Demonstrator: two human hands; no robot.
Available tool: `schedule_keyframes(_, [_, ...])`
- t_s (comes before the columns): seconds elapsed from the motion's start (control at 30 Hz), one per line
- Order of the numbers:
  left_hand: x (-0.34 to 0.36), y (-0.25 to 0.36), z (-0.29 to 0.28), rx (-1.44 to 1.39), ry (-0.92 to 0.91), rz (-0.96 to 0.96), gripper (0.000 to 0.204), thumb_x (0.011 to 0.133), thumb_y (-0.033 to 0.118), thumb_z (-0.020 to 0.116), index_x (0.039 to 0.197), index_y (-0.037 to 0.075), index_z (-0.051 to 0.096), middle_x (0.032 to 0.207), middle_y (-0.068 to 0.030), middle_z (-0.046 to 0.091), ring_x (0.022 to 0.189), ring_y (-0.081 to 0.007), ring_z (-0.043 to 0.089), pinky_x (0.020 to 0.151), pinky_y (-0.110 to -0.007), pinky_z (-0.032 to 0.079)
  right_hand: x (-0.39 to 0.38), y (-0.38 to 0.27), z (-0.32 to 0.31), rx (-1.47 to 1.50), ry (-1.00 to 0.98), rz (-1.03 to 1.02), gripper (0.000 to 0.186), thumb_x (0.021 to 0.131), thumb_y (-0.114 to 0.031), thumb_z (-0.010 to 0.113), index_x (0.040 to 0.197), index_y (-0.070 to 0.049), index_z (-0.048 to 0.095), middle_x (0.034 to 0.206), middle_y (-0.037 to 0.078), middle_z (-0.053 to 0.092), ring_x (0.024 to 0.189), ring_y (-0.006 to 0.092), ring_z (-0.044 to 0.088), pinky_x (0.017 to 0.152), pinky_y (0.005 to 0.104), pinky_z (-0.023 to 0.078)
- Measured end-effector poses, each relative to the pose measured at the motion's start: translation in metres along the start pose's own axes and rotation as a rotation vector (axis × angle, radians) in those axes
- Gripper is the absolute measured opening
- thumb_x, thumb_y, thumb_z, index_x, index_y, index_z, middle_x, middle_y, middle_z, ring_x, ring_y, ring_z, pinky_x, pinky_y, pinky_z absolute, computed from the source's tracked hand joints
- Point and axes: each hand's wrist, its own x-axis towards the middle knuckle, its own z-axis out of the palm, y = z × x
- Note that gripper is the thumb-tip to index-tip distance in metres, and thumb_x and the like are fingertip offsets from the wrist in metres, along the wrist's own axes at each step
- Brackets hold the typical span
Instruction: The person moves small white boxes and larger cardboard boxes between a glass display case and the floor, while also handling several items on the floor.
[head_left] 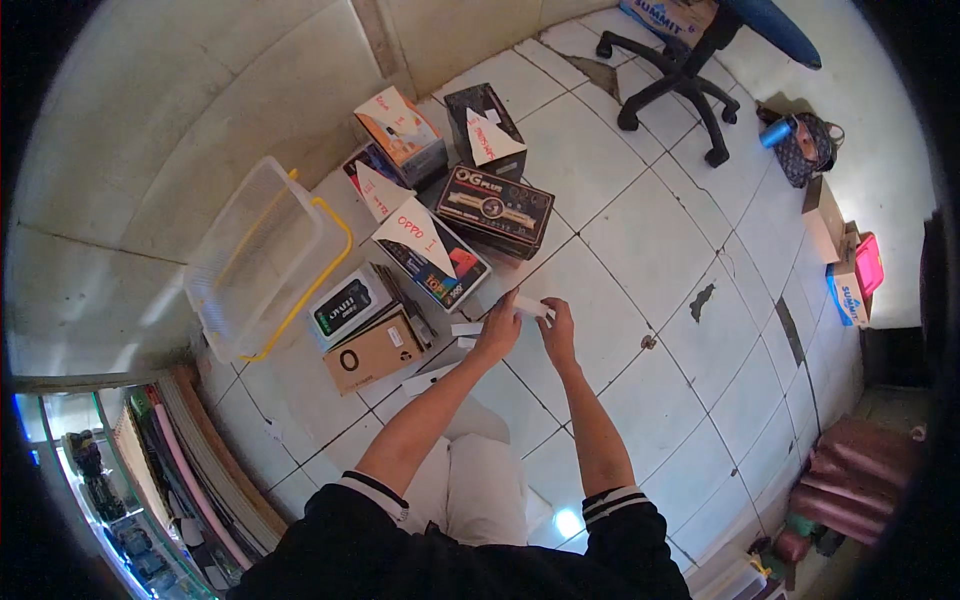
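Above the tiled floor [640, 250] | left hand [497, 330] and right hand [558, 335] are pinching a slip [530, 306] | long axis running left-right | white, flat, small | boxes [440, 220] lying nearby

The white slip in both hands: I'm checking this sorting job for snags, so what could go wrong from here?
1. The white slip is pinched only at its ends between the left hand and right hand, so it might tear or slip free.
2. The boxes on the floor tiles lie packed close with loose paper labels resting on top; a brush from a hand could knock a label off.
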Motion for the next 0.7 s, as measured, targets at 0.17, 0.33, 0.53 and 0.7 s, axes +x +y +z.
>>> schedule_keyframes(0.17, [-0.004,0.028,-0.026,-0.039,0.002,-0.021,0.048,0.078,0.004,0.051,0.123,0.003,0.033,0.116,-0.0215,0.045,0.107,-0.0356,0.044,0.091,-0.04,0.036,-0.005,-0.009,-0.014,-0.148,-0.038,-0.069,0.055,0.063,0.004,0.065,0.113,-0.006,0.043,0.109,0.013,0.045,0.104,0.0283,0.045,0.089,0.0395,0.04])
schedule_keyframes(0.33, [-0.051,0.065,-0.098,-0.112,0.064,0.005,0.033,0.081,0.007,0.048,0.114,0.005,0.046,0.11,-0.0177,0.05,0.104,-0.0321,0.047,0.089,-0.039,0.037,-0.013,-0.06,-0.03,-0.311,-0.023,-0.116,0.06,0.065,-0.002,0.066,0.118,-0.009,0.04,0.122,0.021,0.032,0.114,0.0368,0.029,0.096,0.0441,0.025])
schedule_keyframes(0.53, [-0.148,0.111,-0.273,-0.421,0.367,-0.202,0.024,0.083,0.006,0.047,0.106,0.004,0.052,0.109,-0.0129,0.052,0.094,-0.0252,0.054,0.084,-0.032,0.041,-0.021,-0.218,-0.025,-0.292,-0.147,-0.344,0.039,0.071,-0.001,0.058,0.109,-0.007,0.047,0.119,0.019,0.039,0.114,0.0347,0.031,0.096,0.0439,0.024])
schedule_keyframes(0.7, [-0.24,0.107,-0.395,-0.114,1.176,-0.095,0.018,0.085,0.006,0.046,0.1,0.004,0.055,0.093,-0.0078,0.056,0.085,-0.0162,0.055,0.077,-0.027,0.042,-0.037,-0.385,0.047,-0.121,-0.307,-0.618,0.029,0.076,-0.004,0.054,0.104,-0.006,0.05,0.115,0.015,0.043,0.113,0.0298,0.035,0.096,0.039,0.026])
